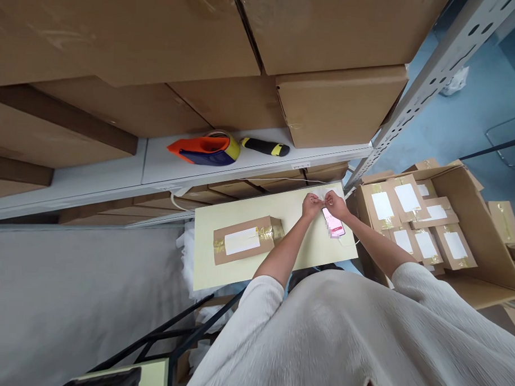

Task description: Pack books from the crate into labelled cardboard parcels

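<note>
My left hand (311, 206) and my right hand (335, 205) meet above the far right corner of a pale yellow table (238, 271). Both are closed in a pinch on something small that I cannot make out. A phone (333, 224) with a pink screen lies on the table just below them, a thin white cable beside it. To the left on the table lies a taped brown parcel (247, 239) with a white label.
A grey metal shelf (114, 174) carries an orange tape dispenser (206, 149) and a yellow-black utility knife (265, 147) below stacked cardboard boxes (336, 103). At the right an open carton (484, 223) holds several labelled parcels. Blue floor lies beyond.
</note>
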The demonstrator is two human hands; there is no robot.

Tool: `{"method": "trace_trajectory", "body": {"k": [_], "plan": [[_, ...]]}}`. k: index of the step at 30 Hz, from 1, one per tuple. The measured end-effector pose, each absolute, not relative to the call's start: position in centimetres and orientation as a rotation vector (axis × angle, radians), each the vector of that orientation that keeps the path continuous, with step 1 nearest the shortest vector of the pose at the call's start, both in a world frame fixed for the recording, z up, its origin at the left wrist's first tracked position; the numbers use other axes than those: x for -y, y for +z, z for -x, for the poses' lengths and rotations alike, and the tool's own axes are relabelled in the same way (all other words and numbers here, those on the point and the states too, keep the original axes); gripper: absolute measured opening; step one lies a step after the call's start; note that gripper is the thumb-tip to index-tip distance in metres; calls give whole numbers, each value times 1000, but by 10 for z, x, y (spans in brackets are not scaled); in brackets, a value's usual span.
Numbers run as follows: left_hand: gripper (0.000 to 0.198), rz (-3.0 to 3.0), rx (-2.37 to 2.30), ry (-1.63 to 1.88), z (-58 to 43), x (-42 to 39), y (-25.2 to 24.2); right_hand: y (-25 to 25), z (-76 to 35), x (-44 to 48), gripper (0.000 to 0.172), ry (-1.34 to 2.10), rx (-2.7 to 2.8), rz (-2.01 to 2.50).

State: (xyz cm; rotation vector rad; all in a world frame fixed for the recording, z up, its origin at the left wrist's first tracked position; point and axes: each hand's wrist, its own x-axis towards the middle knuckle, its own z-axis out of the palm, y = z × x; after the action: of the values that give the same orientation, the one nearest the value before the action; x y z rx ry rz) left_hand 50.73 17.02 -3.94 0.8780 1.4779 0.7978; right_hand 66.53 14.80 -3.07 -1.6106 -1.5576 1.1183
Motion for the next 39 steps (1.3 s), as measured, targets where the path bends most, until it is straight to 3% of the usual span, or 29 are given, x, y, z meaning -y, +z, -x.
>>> {"method": "trace_trajectory", "body": {"k": [13,31,39], "plan": [[24,-1145,-1451,721,-503,-164,-18,-27,-679,-150,19,1064,1562,1721],[33,-1246,-1499,636,-500,-161,-9,-23,-682,-144,18,1057,1640,1749],[31,-1403,-1637,627,-487,-164,-1,-19,-699,-142,25,781,2021,1878]]}}
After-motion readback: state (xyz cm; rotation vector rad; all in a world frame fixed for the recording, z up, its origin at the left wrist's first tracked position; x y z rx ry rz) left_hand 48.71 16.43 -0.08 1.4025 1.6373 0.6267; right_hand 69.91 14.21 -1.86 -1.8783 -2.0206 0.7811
